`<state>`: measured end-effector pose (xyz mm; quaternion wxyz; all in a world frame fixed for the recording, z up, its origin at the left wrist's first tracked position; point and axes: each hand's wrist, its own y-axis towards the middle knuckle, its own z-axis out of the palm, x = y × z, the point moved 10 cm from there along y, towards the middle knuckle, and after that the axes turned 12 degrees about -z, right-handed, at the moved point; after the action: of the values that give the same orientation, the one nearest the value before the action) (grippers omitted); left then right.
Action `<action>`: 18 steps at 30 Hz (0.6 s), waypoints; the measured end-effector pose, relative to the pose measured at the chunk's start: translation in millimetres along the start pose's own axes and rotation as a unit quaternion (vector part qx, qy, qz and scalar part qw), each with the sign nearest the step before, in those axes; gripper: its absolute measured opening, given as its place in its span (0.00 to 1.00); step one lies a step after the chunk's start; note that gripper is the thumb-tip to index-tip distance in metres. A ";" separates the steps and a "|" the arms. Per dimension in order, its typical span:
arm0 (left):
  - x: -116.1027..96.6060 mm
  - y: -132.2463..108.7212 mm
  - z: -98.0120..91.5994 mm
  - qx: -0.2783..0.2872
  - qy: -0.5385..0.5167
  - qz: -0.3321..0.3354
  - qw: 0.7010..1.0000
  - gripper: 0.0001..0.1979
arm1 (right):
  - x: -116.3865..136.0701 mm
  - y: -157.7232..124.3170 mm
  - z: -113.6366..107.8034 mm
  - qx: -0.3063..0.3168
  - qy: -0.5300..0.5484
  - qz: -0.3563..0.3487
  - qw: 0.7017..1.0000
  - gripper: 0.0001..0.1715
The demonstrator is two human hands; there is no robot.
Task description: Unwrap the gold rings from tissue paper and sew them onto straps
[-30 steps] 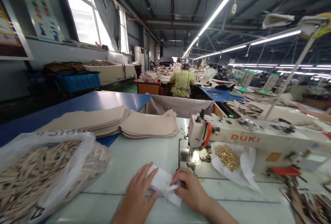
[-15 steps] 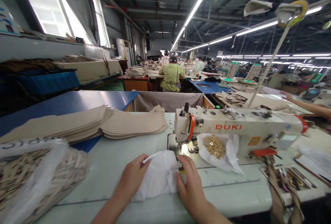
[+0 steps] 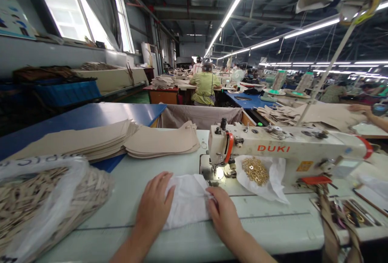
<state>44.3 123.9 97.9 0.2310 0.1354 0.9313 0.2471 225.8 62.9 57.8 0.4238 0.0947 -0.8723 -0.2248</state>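
A white piece of thin fabric or paper [image 3: 188, 200] lies on the pale green sewing table [image 3: 266, 222], just in front of the needle of a white DUKI sewing machine [image 3: 273, 149]. My left hand [image 3: 153, 208] lies flat on its left edge, fingers stretched out. My right hand [image 3: 222, 214] presses on its right edge, fingers together and extended. Neither hand grips anything.
A clear bag of beige strips [image 3: 42, 198] sits at the left. Stacks of beige cut pieces [image 3: 160, 141] lie behind. Gold metal rings [image 3: 256, 170] rest on white paper under the machine arm. A person in a green top [image 3: 204, 89] sits ahead. Another person's arm [image 3: 368, 115] reaches in at right.
The white piece went from crumpled and pinched between my hands to spread flat. My left hand has turned palm down on it. The view shifted slightly.
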 end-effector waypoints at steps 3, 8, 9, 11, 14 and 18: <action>-26.9 -32.1 -5.6 0.002 -0.003 0.120 0.993 0.13 | -20.3 -2.6 -7.8 -0.045 0.061 0.051 0.996 0.25; -14.0 -52.3 6.9 0.048 0.010 0.121 0.991 0.13 | -28.7 -8.4 -14.9 -0.063 0.030 0.027 0.997 0.33; -9.6 -51.7 8.3 0.051 0.009 0.112 0.992 0.13 | -25.8 -9.6 -15.6 -0.058 0.002 0.004 0.998 0.34; -5.2 -49.7 10.5 0.057 0.008 0.103 0.993 0.14 | -17.2 -11.9 -16.8 -0.045 -0.070 -0.046 0.995 0.37; -4.1 -45.0 12.6 0.070 0.006 0.087 0.994 0.15 | 0.7 -13.2 -12.3 -0.003 -0.180 -0.130 0.975 0.36; 10.4 -30.7 13.9 0.108 -0.014 0.007 0.994 0.19 | 18.0 -12.6 0.9 0.072 -0.248 -0.210 0.943 0.30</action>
<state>38.0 107.3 67.4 0.2260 0.1697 0.9482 0.1447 213.6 45.7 63.9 0.1289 0.2475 -0.9240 -0.2615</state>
